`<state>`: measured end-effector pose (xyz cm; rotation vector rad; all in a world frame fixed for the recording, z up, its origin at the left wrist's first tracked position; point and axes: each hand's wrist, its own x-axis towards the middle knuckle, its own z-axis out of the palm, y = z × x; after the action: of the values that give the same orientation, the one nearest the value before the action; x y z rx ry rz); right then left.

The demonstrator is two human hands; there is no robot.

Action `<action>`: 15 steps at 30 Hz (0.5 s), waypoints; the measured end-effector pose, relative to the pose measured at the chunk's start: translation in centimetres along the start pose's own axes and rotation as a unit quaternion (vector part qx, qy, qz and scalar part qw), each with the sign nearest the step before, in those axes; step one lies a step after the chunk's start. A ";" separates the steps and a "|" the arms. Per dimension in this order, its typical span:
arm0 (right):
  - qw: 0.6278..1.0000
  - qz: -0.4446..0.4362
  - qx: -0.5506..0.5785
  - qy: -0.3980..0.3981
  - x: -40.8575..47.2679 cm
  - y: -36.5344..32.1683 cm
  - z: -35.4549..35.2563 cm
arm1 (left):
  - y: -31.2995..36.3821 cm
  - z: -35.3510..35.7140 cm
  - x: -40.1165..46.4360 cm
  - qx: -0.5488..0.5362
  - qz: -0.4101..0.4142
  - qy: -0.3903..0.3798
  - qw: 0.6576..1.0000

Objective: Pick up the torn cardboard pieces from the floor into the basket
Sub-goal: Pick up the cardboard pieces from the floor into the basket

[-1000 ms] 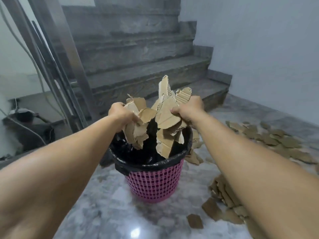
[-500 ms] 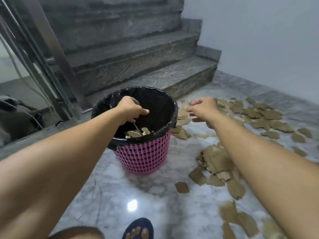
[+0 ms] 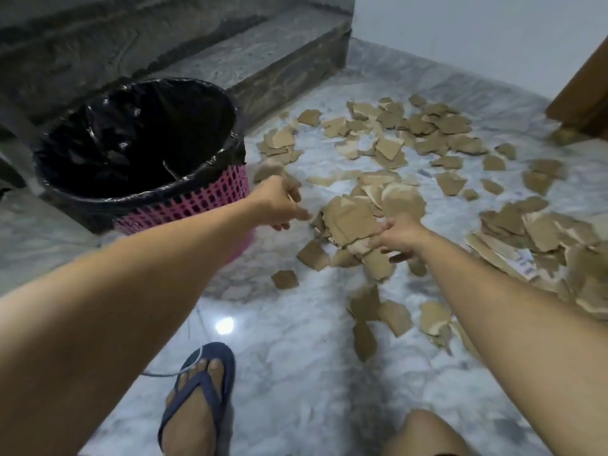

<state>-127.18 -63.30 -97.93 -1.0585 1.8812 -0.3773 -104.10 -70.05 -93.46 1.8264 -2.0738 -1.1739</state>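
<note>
Right hand [image 3: 399,236] is down on a heap [image 3: 353,218] of torn cardboard, fingers curled onto the near edge of the top pieces, gripping them; heap sits on the floor [image 3: 296,357] just right of the basket. Left hand [image 3: 279,202] is reaching toward the same heap from the left, fingers loosely bent, holding nothing, not touching cardboard as far as I can tell (some motion blur). Basket [image 3: 184,209]: pink lattice, black bag liner [image 3: 131,126] folded over the rim, upright on the floor at left, near the bottom stair [image 3: 263,57]. A sliver of something shows inside near the front wall, can't tell what. More cardboard pieces [image 3: 411,126] are scattered across the marble behind the heap toward the wall [image 3: 477,28], another batch [image 3: 543,232] at right, a few loose bits [image 3: 394,315] under the right forearm. One small piece [image 3: 284,279] lies alone between basket and heap. Foot in a blue flip-flop [image 3: 200,390] at bottom centre, a knee [image 3: 427,432] at bottom right. Brown wooden edge [image 3: 582,93] at far right.
</note>
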 end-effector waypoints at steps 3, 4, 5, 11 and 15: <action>0.996 0.029 -0.086 -0.008 0.7 4.4 1.4 | -2.6 4.8 1.3 0.118 -0.028 -0.055 0.991; 0.991 0.033 -0.125 -0.017 1.1 5.8 2.0 | -3.6 6.4 1.6 0.159 -0.036 -0.063 0.985; 0.985 0.034 -0.165 -0.033 1.4 7.0 2.7 | -4.7 7.7 1.8 0.190 -0.044 -0.069 0.978; 0.918 -0.015 -0.392 -0.048 2.9 12.9 5.8 | -10.8 13.8 3.4 0.248 -0.087 -0.086 0.961; 0.904 -0.031 -0.420 -0.075 3.8 13.2 5.4 | -13.0 15.8 4.1 0.239 -0.077 -0.018 0.968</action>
<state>-130.30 -57.75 -111.29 -1.6451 1.8905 0.5358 -104.01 -65.96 -113.93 2.2131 -2.4344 -0.7804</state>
